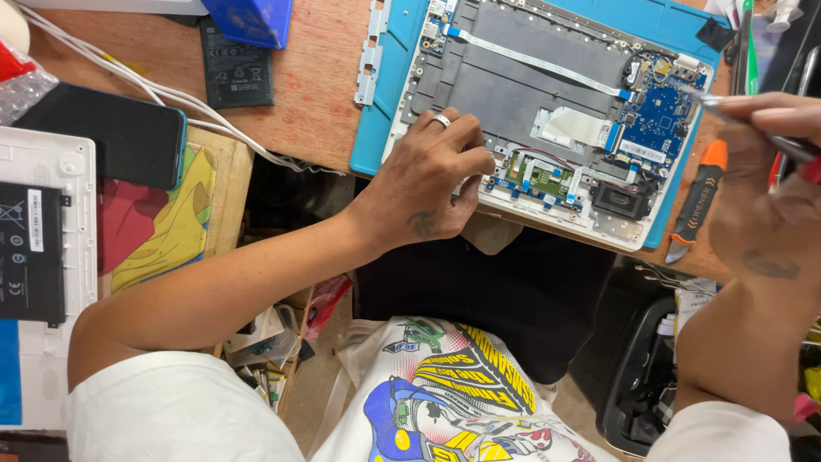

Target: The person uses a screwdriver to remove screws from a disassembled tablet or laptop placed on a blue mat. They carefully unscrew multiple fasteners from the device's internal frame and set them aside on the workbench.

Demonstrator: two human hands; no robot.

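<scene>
Steadying the opened laptop (547, 103) with flat left hand (432, 184), letting right hand (770, 171) pinch thin tool (753, 124) over blue board (658, 120)

Laptop chassis (547, 94): on work mat (376, 145), far centre of bench.
L hand (428, 184): on chassis near edge, left part.
R hand (770, 171): right of chassis, w/ thin tool (753, 128).
Utility knife (697, 201): right of mat.
Phone (111, 137): far left.
Battery (238, 73): left of mat.
</scene>
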